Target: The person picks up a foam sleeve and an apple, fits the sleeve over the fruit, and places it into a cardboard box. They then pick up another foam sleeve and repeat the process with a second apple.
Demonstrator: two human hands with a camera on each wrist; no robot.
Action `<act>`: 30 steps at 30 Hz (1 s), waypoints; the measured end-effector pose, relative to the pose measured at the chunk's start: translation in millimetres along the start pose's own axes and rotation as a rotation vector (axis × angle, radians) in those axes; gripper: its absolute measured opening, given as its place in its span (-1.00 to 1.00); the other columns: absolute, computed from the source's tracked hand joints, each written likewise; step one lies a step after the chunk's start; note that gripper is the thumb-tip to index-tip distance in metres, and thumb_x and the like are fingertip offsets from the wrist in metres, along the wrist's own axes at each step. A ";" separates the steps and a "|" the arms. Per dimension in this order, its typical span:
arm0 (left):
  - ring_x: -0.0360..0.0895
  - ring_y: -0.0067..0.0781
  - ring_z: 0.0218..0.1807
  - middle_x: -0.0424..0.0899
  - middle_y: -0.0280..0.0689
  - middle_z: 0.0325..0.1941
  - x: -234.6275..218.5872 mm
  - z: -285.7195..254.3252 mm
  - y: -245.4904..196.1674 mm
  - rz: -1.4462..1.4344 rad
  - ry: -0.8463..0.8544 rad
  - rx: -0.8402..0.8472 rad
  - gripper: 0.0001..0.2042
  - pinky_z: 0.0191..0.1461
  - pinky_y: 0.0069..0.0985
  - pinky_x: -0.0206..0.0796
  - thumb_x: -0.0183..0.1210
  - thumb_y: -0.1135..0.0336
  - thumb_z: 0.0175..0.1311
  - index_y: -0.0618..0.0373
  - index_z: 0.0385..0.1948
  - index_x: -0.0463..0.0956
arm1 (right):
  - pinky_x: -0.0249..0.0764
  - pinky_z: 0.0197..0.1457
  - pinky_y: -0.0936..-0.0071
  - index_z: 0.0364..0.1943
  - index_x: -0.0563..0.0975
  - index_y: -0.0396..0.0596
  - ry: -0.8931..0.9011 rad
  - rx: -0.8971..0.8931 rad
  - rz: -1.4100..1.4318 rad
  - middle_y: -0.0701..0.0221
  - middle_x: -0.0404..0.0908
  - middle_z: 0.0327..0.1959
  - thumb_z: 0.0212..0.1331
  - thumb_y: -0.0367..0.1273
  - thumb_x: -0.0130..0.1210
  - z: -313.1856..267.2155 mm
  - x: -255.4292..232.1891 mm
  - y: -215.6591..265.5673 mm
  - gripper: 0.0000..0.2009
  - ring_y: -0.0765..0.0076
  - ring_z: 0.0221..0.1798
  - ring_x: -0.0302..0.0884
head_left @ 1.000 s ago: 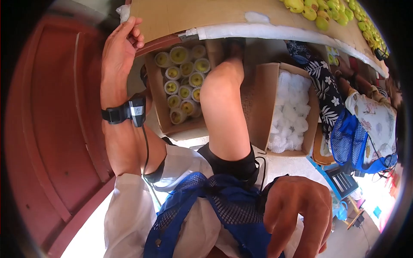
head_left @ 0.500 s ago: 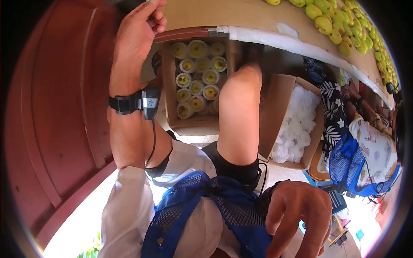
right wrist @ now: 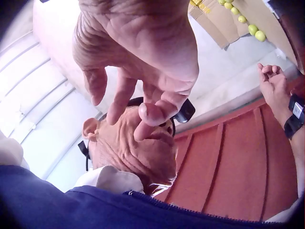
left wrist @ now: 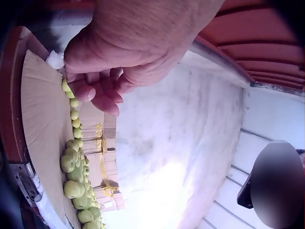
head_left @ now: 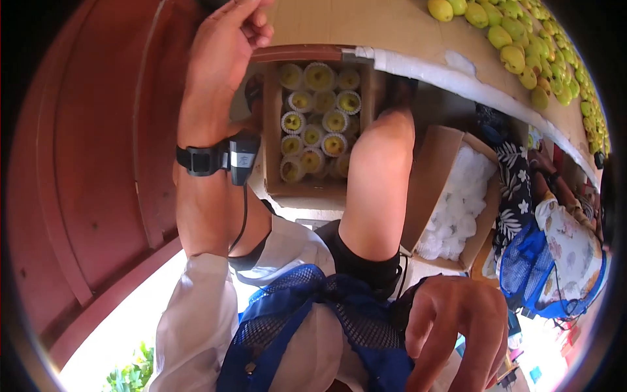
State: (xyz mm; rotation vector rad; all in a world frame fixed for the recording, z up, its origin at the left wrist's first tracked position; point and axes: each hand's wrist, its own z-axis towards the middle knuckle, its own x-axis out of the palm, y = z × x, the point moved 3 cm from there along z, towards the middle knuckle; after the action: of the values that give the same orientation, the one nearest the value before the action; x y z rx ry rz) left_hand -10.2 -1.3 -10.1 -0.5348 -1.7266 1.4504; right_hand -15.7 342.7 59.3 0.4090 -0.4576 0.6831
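My left hand is raised at the left end of the table, its fingers loosely bent with nothing visible in them. Just beyond the thumb in the left wrist view, a small crumpled white piece lies at the table's corner. The right wrist view shows this piece apart from the left fingertips. My right hand hangs in front of my body, its fingers relaxed and holding nothing. Below the left hand, a cardboard box contains several yellow-green fruits in white foam sleeves.
The cardboard-topped table bears a long heap of yellow-green fruits. Right of my knee stands a box of white foam sleeves. Another person in a floral top is farther right. A red panel borders the left side.
The head view has shifted, so the table, boxes and left arm appear farther right. The white piece has left the head view. My right hand stays relaxed in nearly the same place.
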 end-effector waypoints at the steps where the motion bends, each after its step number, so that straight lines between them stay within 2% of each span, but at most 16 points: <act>1: 0.47 -0.46 -0.42 0.54 -0.34 -0.43 -8.3 4.2 3.2 0.031 0.030 0.011 -0.77 -0.31 -0.52 0.32 0.06 0.22 0.52 0.19 -0.24 0.57 | 0.49 -0.43 0.51 -0.27 0.71 -0.11 0.000 0.017 0.013 0.26 0.71 0.02 0.40 -0.28 0.13 -0.3 -4.7 -0.1 -0.77 0.12 -0.22 0.73; 2: 0.51 -0.42 -0.38 0.57 -0.31 -0.40 -16.1 8.5 12.8 0.039 0.072 0.013 -0.74 -0.28 -0.48 0.35 0.05 0.20 0.52 0.22 -0.22 0.57 | 0.49 -0.45 0.43 -0.21 0.69 -0.17 -0.013 0.043 0.006 0.21 0.70 0.02 0.39 -0.28 0.14 -2.7 -5.9 2.5 -0.77 0.02 -0.21 0.73; 3: 0.29 -0.55 -0.33 0.34 -0.43 -0.41 -32.7 21.8 21.8 -0.084 0.168 -0.049 -0.75 -0.22 -0.53 0.20 0.09 0.28 0.52 0.31 -0.04 0.55 | 0.47 -0.49 0.42 -0.22 0.67 -0.17 -0.021 0.052 -0.057 0.17 0.70 -0.02 0.39 -0.27 0.14 -4.3 -7.0 9.9 -0.77 0.03 -0.26 0.71; 4: 0.25 -0.55 -0.32 0.30 -0.43 -0.40 -32.7 19.2 20.1 -0.089 0.111 -0.079 -0.76 -0.20 -0.53 0.18 0.06 0.31 0.53 0.33 0.00 0.52 | 0.44 -0.52 0.41 -0.22 0.66 -0.18 -0.029 0.062 -0.119 0.12 0.70 -0.07 0.39 -0.26 0.14 -5.8 -7.7 17.4 -0.76 0.04 -0.31 0.69; 5: 0.25 -0.55 -0.32 0.29 -0.43 -0.40 -33.2 18.0 18.6 -0.117 0.123 -0.094 -0.74 -0.20 -0.53 0.17 0.07 0.31 0.53 0.35 0.03 0.50 | 0.40 -0.59 0.49 -0.29 0.65 -0.13 -0.031 0.045 -0.214 0.10 0.73 -0.15 0.41 -0.24 0.13 -6.9 -8.9 23.4 -0.76 0.15 -0.43 0.66; 6: 0.24 -0.55 -0.32 0.29 -0.43 -0.40 -37.6 17.9 18.6 -0.115 0.119 -0.096 -0.73 -0.20 -0.54 0.16 0.09 0.30 0.52 0.36 0.03 0.50 | 0.39 -0.59 0.52 -0.29 0.64 -0.10 -0.029 0.055 -0.289 0.09 0.73 -0.18 0.42 -0.21 0.12 -11.2 -11.2 34.1 -0.75 0.20 -0.44 0.66; 7: 0.31 -0.54 -0.31 0.35 -0.42 -0.40 -33.2 13.2 15.4 -0.111 0.123 -0.081 -0.73 -0.22 -0.54 0.17 0.12 0.29 0.50 0.36 -0.01 0.53 | 0.38 -0.60 0.55 -0.30 0.62 -0.07 -0.025 0.064 -0.363 0.08 0.74 -0.22 0.43 -0.18 0.11 -15.4 -13.4 44.7 -0.74 0.24 -0.45 0.65; 8: 0.37 -0.54 -0.31 0.42 -0.41 -0.40 -28.1 6.4 10.8 -0.104 0.127 -0.063 -0.73 -0.23 -0.54 0.19 0.15 0.27 0.49 0.37 -0.06 0.56 | 0.41 -0.55 0.53 -0.25 0.60 -0.06 -0.023 0.102 -0.422 0.09 0.73 -0.21 0.42 -0.15 0.11 -29.7 -12.6 65.5 -0.73 0.22 -0.35 0.68; 10: 0.28 -0.57 -0.32 0.34 -0.43 -0.40 -19.3 -1.6 6.4 -0.090 0.067 -0.069 -0.73 -0.23 -0.56 0.15 0.15 0.28 0.49 0.35 0.00 0.53 | 0.41 -0.46 0.55 -0.21 0.54 -0.05 -0.330 0.073 -0.497 0.15 0.71 -0.24 0.41 -0.13 0.11 -70.4 -15.5 95.1 -0.73 0.24 -0.26 0.66; 12: 0.26 -0.57 -0.33 0.32 -0.43 -0.41 -16.5 -2.1 7.1 -0.077 0.042 -0.081 -0.72 -0.22 -0.56 0.15 0.14 0.28 0.50 0.35 0.01 0.52 | 0.38 -0.39 0.57 -0.19 0.48 -0.04 -0.823 0.000 -0.627 0.23 0.68 -0.27 0.40 -0.14 0.11 -118.1 -17.5 118.1 -0.74 0.30 -0.23 0.64; 14: 0.32 -0.54 -0.32 0.38 -0.40 -0.41 -19.0 1.8 7.9 -0.058 0.047 -0.094 -0.73 -0.22 -0.54 0.17 0.14 0.28 0.49 0.36 -0.02 0.54 | 0.35 -0.36 0.58 -0.15 0.53 -0.06 -1.254 0.130 -0.845 0.33 0.64 -0.31 0.35 -0.19 0.16 -160.5 -44.4 147.3 -0.76 0.43 -0.29 0.57; 16: 0.31 -0.55 -0.34 0.37 -0.41 -0.42 -13.5 3.4 7.8 -0.040 0.032 -0.110 -0.74 -0.23 -0.55 0.17 0.14 0.27 0.50 0.34 -0.03 0.54 | 0.35 -0.33 0.59 -0.07 0.57 -0.09 -1.573 0.360 -1.064 0.34 0.66 -0.28 0.32 -0.25 0.18 -203.3 -79.8 167.6 -0.76 0.47 -0.26 0.57; 18: 0.31 -0.55 -0.34 0.37 -0.41 -0.42 -13.1 6.8 10.7 -0.026 0.017 -0.124 -0.74 -0.23 -0.55 0.18 0.15 0.27 0.50 0.33 -0.04 0.55 | 0.42 -0.25 0.57 0.03 0.58 -0.17 -1.697 0.651 -1.270 0.33 0.70 -0.23 0.25 -0.31 0.22 -249.9 -110.9 181.3 -0.68 0.43 -0.25 0.59; 20: 0.32 -0.56 -0.34 0.37 -0.42 -0.43 -10.7 11.6 13.3 -0.017 0.001 -0.137 -0.74 -0.24 -0.55 0.18 0.14 0.26 0.50 0.32 -0.05 0.55 | 0.51 -0.07 0.48 0.08 0.57 -0.22 -1.632 0.853 -1.618 0.27 0.73 -0.15 0.15 -0.29 0.27 -300.5 -148.3 198.6 -0.57 0.31 -0.15 0.66; 23: 0.32 -0.57 -0.35 0.38 -0.42 -0.43 -12.2 15.0 17.8 0.001 -0.017 -0.150 -0.75 -0.25 -0.56 0.19 0.14 0.26 0.50 0.30 -0.05 0.56 | 0.52 0.10 0.38 0.10 0.57 -0.25 -1.554 0.812 -1.861 0.21 0.73 -0.09 0.06 -0.26 0.33 -340.7 -188.3 210.8 -0.49 0.21 -0.06 0.68; 30: 0.27 -0.61 -0.36 0.36 -0.44 -0.43 -3.2 18.5 22.0 0.007 -0.054 -0.176 -0.73 -0.26 -0.60 0.16 0.18 0.26 0.48 0.30 0.01 0.51 | 0.51 0.13 0.34 0.03 0.60 -0.24 -1.698 0.925 -1.911 0.13 0.71 -0.05 0.00 -0.20 0.37 -326.5 -215.8 204.5 -0.47 0.15 0.00 0.67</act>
State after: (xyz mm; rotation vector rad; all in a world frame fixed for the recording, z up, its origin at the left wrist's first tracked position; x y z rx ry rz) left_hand -26.7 -9.5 -32.4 -0.6004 -1.9084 1.3356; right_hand -215.5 541.1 -280.8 1.9220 -0.9661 -1.6479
